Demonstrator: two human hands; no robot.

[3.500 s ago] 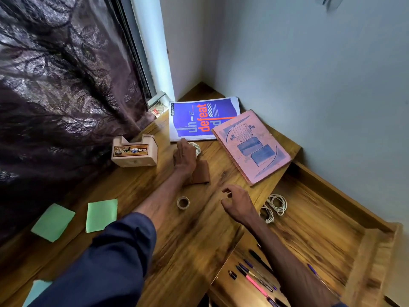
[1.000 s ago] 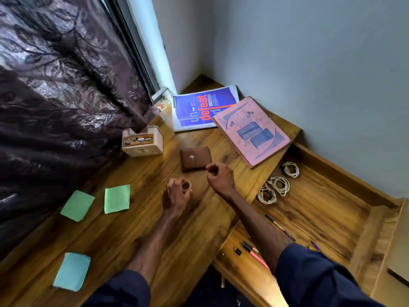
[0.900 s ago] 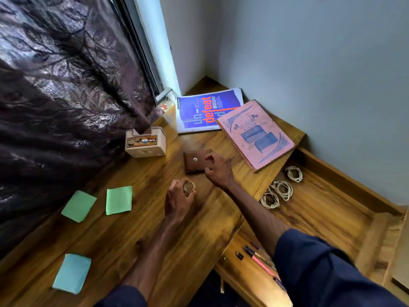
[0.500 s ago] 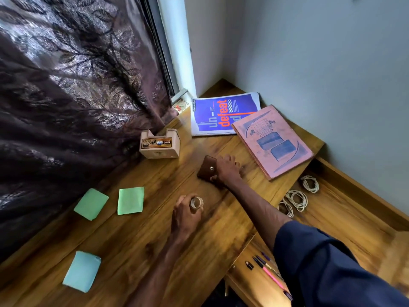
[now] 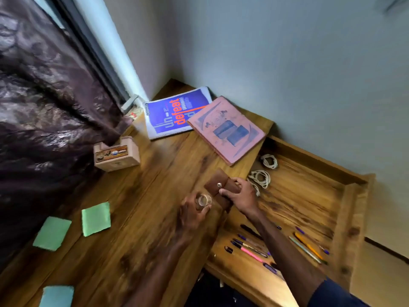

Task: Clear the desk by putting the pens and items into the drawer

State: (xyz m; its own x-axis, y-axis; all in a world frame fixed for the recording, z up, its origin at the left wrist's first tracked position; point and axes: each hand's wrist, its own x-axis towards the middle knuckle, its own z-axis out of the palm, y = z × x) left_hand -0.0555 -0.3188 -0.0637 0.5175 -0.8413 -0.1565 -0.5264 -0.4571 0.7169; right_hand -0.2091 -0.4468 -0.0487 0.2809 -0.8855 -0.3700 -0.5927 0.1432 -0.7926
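Observation:
My right hand [image 5: 240,197] grips a small brown leather wallet [image 5: 218,185] with a metal snap, held near the desk's right edge. Just left of it, my left hand [image 5: 192,212] holds a small roll of clear tape [image 5: 204,200] between its fingers. The open wooden drawer [image 5: 309,196] lies to the right, below the desk top. Inside it are three coiled white cords [image 5: 261,177] at the back and several pens [image 5: 250,245] towards the front.
A blue magazine [image 5: 174,114] and a pink book [image 5: 225,129] lie at the desk's far corner. A beige tape dispenser [image 5: 116,154] stands by the dark curtain [image 5: 44,96]. Two green paper squares [image 5: 96,218] and a teal one [image 5: 56,295] lie on the desk's left side.
My right hand has lifted the wallet from the middle of the desk and carried it towards the drawer side. My left hand has raised the tape roll and followed to the right.

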